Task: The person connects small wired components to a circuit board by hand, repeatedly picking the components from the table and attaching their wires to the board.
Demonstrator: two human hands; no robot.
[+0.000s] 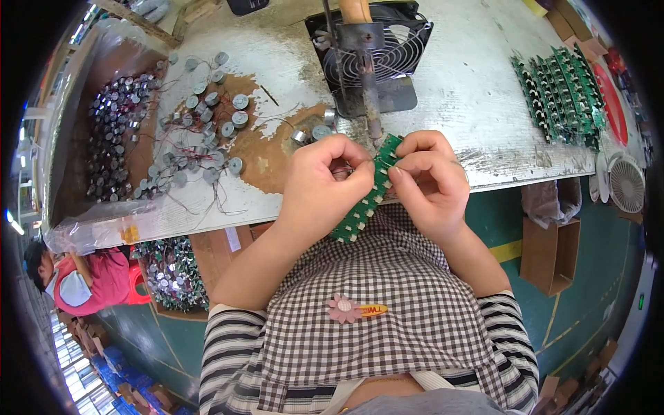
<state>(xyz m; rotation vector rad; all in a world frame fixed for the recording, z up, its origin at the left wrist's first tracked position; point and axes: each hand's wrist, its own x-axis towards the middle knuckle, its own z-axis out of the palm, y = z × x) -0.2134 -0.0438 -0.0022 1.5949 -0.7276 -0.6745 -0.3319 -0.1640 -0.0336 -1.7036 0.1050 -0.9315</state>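
Observation:
A green circuit board strip with rows of small pale connectors slants between my hands, below the tip of a fixed soldering iron. My right hand pinches the strip's upper end between thumb and fingers. Against the strip's left edge, my left hand is closed, thumb and forefinger pressed together. A bit of thin reddish wire shows inside its curled fingers; what it grips is mostly hidden. Small round metal motors with thin wires lie scattered to the left on the worn table.
Behind the iron stands a black fan with a wire guard. A box of motors is at left; stacked green boards lie at right, near a small white fan. A cardboard box stands below. Another person sits lower left.

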